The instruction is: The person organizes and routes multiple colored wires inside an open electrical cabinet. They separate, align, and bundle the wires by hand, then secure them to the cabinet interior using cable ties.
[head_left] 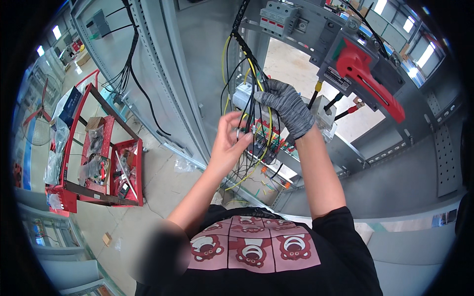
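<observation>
A bundle of black and yellow wires [255, 69] hangs down in front of me inside a grey metal cabinet. My right hand [286, 106], in a grey knitted glove, is closed round the bundle, with the thumb toward the left. Lower and to the left, my bare left hand [231, 138] has curled fingers and thumb at several of the loose black wires. Exactly which wires lie between those fingers is hard to see. Behind the hands sits a row of red and green terminal blocks [269, 133], partly covered by the wires.
A red rotary handle [368, 76] juts from a grey switch at the upper right, above thick yellow, black and red-ended cables [348, 111]. A white and red breaker [277, 19] is mounted at the top. On the left stand an open cabinet door [148, 64] and a loaded red tool cart [138, 172].
</observation>
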A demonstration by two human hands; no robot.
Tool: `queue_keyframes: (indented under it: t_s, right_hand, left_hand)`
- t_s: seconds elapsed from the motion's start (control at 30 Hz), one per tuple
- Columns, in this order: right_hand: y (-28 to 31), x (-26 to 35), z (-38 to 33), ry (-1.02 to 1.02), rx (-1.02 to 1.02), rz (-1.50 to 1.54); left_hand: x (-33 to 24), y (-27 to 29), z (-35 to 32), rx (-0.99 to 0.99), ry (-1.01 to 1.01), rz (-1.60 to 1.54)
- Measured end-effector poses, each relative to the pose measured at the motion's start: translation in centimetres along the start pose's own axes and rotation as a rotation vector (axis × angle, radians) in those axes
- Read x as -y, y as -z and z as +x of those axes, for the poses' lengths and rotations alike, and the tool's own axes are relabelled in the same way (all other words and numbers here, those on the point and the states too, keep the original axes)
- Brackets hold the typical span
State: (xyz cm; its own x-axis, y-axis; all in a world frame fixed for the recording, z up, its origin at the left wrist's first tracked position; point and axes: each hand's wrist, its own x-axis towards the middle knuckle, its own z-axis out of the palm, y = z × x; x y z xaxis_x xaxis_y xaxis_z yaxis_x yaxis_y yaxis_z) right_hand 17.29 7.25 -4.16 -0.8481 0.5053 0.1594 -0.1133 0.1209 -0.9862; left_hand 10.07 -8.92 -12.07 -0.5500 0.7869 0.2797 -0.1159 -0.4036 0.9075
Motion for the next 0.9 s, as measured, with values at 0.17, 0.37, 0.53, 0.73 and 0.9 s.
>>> queue_keyframes:
  t_s: [0.17, 0.37, 0.53, 0.73, 0.9]
  right_hand:
    - [0.1, -0.1, 0.4, -0.008, -0.014, -0.01]
    - [0.3, 0.2, 0.1, -0.007, -0.013, -0.003]
    - [0.5, -0.4, 0.6, -0.025, -0.04, -0.084]
    - [1.0, -0.9, 0.7, 0.016, -0.056, -0.04]
    - [0.9, -0.2, 0.5, -0.063, -0.071, -0.086]
  left_hand:
    - [-2.0, -1.4, 3.8, -0.114, -0.223, 0.365]
    - [-2.5, -1.1, 4.9, -0.134, -0.394, 0.671]
    - [-2.0, -0.3, 6.4, -0.03, -0.112, 0.064]
    - [-4.3, -1.7, 8.5, 0.022, 0.025, 0.084]
    - [-3.1, -1.1, 10.6, 0.037, -0.009, 0.051]
